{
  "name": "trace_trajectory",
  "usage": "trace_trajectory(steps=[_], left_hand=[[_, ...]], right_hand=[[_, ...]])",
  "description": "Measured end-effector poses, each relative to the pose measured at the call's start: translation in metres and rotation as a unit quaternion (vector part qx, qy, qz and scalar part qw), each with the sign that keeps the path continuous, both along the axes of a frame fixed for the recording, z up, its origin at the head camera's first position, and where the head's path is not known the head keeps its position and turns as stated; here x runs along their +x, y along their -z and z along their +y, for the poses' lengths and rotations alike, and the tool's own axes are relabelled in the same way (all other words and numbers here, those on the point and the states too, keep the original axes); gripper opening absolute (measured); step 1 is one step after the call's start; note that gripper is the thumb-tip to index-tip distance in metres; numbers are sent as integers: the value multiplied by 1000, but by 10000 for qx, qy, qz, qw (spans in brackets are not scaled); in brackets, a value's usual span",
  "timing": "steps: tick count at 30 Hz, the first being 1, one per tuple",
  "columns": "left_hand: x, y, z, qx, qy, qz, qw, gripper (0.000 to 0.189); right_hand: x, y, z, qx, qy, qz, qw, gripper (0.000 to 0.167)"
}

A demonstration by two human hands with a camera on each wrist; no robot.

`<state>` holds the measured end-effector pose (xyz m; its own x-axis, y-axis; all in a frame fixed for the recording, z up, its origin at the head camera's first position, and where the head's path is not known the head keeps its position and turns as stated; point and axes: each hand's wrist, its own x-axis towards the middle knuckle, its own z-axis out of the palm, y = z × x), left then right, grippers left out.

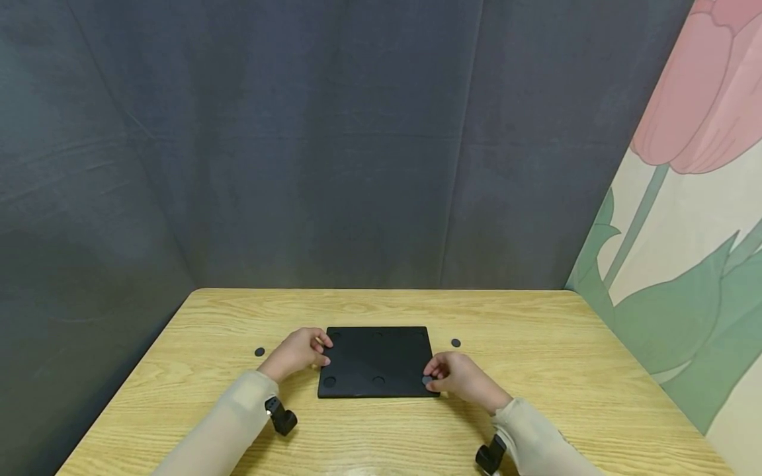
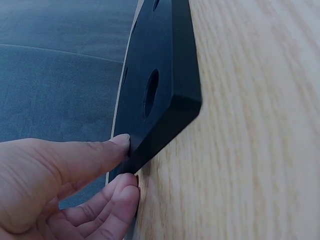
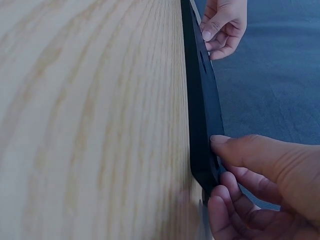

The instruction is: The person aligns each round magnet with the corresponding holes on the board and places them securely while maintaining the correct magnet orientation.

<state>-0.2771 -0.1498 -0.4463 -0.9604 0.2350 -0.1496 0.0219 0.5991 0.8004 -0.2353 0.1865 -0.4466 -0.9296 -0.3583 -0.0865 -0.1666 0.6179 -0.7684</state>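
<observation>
While gripping the left edge of the black board [image 1: 375, 357] in the left hand [image 1: 300, 349], with fingers bent, presumably against slipping, pinches a dark disc [image 1: 426, 381] at the near right corner in the nearly closed right hand [image 1: 467, 381], perhaps for fine control. Note board flat on the table [image 1: 369, 436] between two more discs [image 1: 259, 352], probably set for easy reach.

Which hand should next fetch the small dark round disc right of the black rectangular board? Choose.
Probably the right hand, once free: it is nearer that disc; the left hand is across the board.
</observation>
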Motion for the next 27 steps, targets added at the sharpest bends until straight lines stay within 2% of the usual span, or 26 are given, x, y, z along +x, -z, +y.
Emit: trace_trajectory(steps=[10, 17, 27], left_hand=[[1, 0, 0, -18, -12, 19, 10000, 22], [-2, 0, 1, -355, -21, 251, 9991, 23], [-2, 0, 1, -341, -20, 163, 9993, 24]], right_hand=[[-1, 0, -1, 8, 19, -26, 10000, 16], [-1, 1, -1, 11, 99, -109, 9999, 16], [-1, 0, -1, 17, 108, -99, 9999, 17]])
